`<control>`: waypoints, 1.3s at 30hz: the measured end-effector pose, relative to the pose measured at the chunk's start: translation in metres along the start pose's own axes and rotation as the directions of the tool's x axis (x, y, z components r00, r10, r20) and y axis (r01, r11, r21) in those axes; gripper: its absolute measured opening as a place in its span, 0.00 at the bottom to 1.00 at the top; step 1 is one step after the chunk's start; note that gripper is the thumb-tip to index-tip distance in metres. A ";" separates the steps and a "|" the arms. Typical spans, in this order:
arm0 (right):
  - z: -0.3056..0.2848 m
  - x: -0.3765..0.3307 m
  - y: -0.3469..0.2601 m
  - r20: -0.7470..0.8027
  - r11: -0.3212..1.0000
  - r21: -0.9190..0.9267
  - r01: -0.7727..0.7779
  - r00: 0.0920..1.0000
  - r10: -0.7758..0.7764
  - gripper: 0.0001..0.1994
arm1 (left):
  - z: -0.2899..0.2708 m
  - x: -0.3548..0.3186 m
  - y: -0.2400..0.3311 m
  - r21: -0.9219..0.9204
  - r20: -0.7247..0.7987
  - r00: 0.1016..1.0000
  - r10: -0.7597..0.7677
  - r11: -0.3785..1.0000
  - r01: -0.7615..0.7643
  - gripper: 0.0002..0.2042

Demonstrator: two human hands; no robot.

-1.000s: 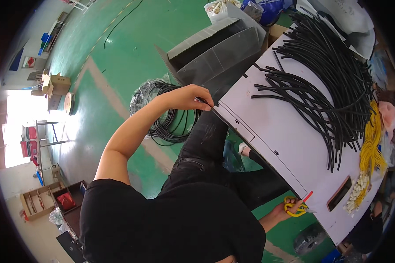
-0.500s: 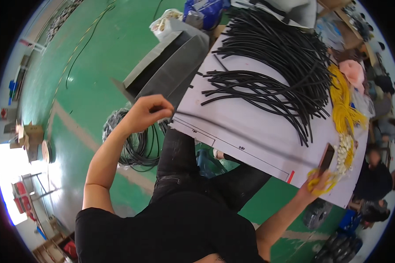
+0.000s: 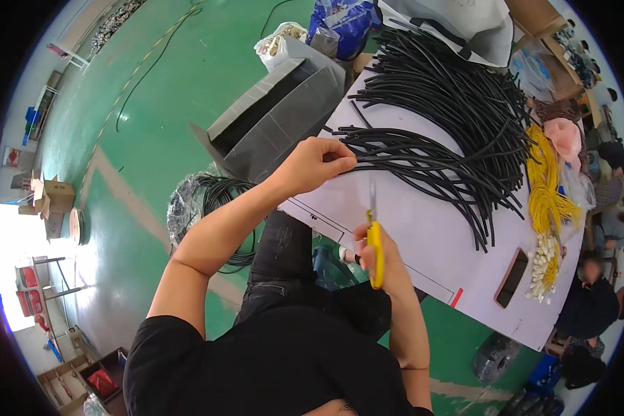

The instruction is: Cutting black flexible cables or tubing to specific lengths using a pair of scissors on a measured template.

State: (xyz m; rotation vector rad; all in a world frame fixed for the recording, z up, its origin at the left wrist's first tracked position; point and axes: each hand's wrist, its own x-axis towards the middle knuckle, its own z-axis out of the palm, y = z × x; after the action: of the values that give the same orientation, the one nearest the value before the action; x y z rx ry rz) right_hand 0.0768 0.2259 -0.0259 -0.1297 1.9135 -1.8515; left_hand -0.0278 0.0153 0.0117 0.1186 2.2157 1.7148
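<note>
At the left end of the smaller bunch of black cables (image 3: 423, 161), my left hand (image 3: 315, 165) is closed, thumb and fingertips pinched on one black cable end. Its fingers partly hide that end. Closer to my body, my right hand (image 3: 385, 255) grips yellow-handled scissors (image 3: 375, 253), upright and seen edge-on. Their blade points away from me, blurred, just above the white table (image 3: 423, 236) and apart from the cables. Behind the smaller bunch spreads a larger heap of black cut cables (image 3: 451, 90).
A phone (image 3: 512, 279) lies at the table's right, beside yellow wires (image 3: 544, 184) with white connectors (image 3: 541, 267). A grey bin (image 3: 277, 111) stands left of the table. Coiled black cable (image 3: 218, 201) sits on the green floor. Other people are at the far right.
My left hand has moved right and away from me to the smaller bunch. The right hand has left the phone's side and come left with the scissors. The single cable along the near edge is gone.
</note>
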 end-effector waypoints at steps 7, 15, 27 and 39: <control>0.005 0.022 -0.021 0.046 0.993 -0.094 0.070 0.997 -0.066 0.33 | 0.002 -0.003 0.013 -0.049 -0.007 0.998 0.061 0.997 -0.062 0.08; 0.007 0.032 -0.030 0.015 0.982 -0.163 0.098 0.995 -0.097 0.32 | -0.002 -0.005 0.023 0.015 0.018 0.998 0.058 0.998 -0.058 0.08; 0.010 0.036 -0.038 -0.032 0.969 0.126 -0.213 0.975 0.219 0.11 | -0.008 -0.003 0.015 0.077 0.012 0.998 0.059 0.995 -0.059 0.08; 0.035 0.001 -0.044 -0.424 0.840 0.472 0.268 0.904 -0.050 0.05 | 0.037 -0.066 0.038 -0.204 0.269 0.961 0.063 0.979 -0.008 0.11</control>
State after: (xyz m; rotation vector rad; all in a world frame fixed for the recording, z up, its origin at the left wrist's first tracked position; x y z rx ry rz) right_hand 0.0788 0.1895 0.0169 0.2956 1.5831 -2.6133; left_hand 0.0403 0.0422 0.0536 0.3284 1.8423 1.8078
